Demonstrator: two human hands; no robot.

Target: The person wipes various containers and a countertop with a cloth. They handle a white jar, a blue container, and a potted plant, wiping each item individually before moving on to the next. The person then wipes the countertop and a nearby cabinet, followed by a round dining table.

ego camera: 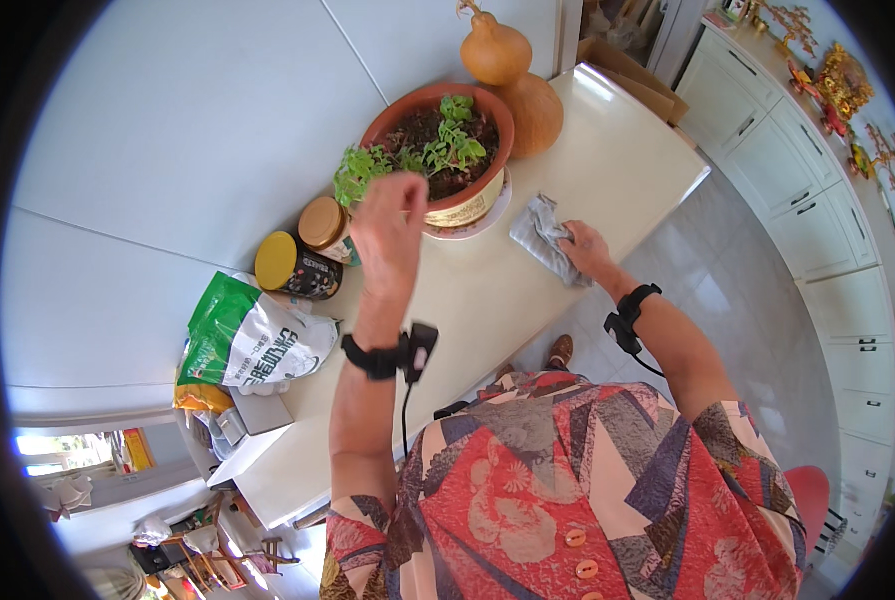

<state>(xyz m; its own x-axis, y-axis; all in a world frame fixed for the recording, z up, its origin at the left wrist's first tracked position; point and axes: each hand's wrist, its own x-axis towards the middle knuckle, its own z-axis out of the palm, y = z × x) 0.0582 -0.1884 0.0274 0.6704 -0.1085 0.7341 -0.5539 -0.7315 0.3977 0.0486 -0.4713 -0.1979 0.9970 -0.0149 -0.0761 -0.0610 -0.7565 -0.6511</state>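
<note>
My right hand (587, 250) grips a crumpled grey-and-white cloth (543, 232) that lies on the cream tabletop (477, 289), to the right of a potted plant. My left hand (392, 232) is raised before the left rim of the flowerpot (468, 208), its fingers bent and slightly blurred. Whether anything is between those fingers cannot be made out. Green leafy plants (455, 146) grow from dark soil in the pot. A saucer (496, 214) sits under it. Part of the pot and some leaves are hidden behind my left hand.
Behind the pot stands a large bottle gourd (534, 112). Left of my left hand are a jar with a copper-coloured lid (323, 223), a black canister with a yellow lid (276, 260) and a green-and-white bag (256, 337). White cabinets (807, 172) line the right side beyond the floor.
</note>
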